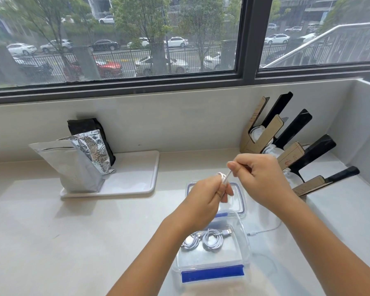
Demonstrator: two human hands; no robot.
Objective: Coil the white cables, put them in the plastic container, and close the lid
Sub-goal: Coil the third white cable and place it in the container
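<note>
My left hand (209, 194) holds a small coil of white cable (222, 177) wound around its fingers, above the counter. My right hand (263, 178) pinches the free end of that same cable just right of the coil. Below them stands the clear plastic container (245, 242) with blue clips, and two coiled white cables (205, 240) lie inside it. Its lid (241, 201) lies flat on the counter just behind it, partly hidden by my left hand. Another loose white cable (265, 230) trails on the counter to the right of the container.
A white tray (137, 178) at the left holds a silver foil bag (73, 165) and a black bag (88, 127). A rack of black and cardboard holders (295, 146) stands at the right by the wall. A window runs along the back.
</note>
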